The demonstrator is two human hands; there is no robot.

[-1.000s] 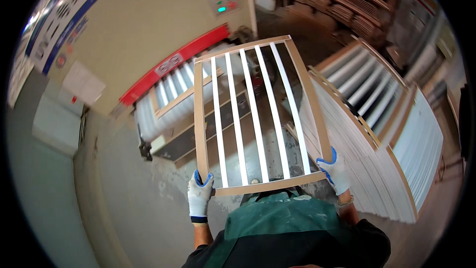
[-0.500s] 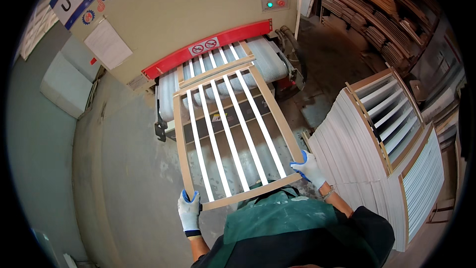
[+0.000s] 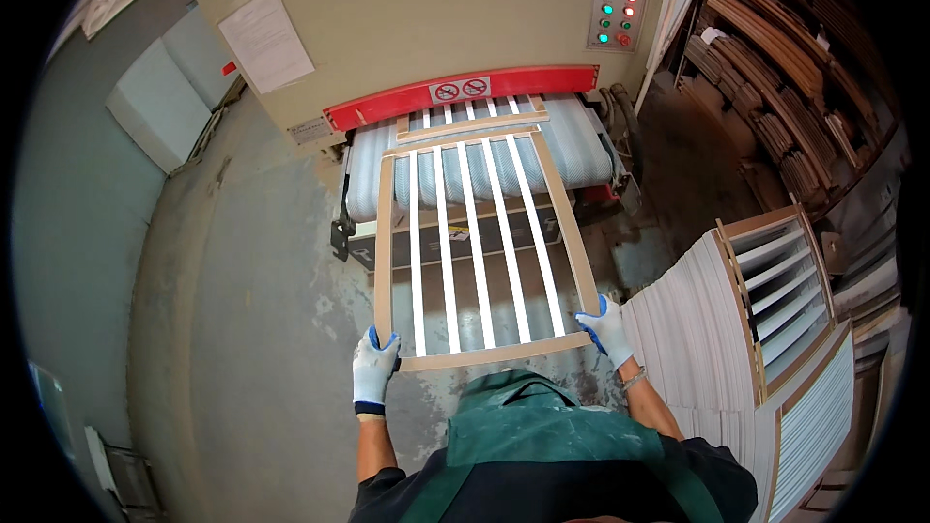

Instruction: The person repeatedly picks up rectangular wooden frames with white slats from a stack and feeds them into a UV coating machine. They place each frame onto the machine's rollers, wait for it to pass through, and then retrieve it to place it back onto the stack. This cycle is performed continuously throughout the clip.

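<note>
Left hand [image 3: 376, 368] pinching nearside left corner of frame [image 3: 475, 242], right hand [image 3: 606, 331] pinching nearside right corner, both gloved in white and blue; frame held out in front of green apron [image 3: 552, 424], far end over belt [image 3: 581, 155], touching it or just above, hard to tell from here; second frame [image 3: 474, 126] lying on belt just beyond, partly under red bar [image 3: 542, 79] of machine [image 3: 436, 19]; panel [image 3: 620, 5] lit green and red; tall white stack [image 3: 697, 339] off to right

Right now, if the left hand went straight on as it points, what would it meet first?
Past the slatted frame it grips, the left hand would probably meet the conveyor belt's left end; depth is unclear.
</note>
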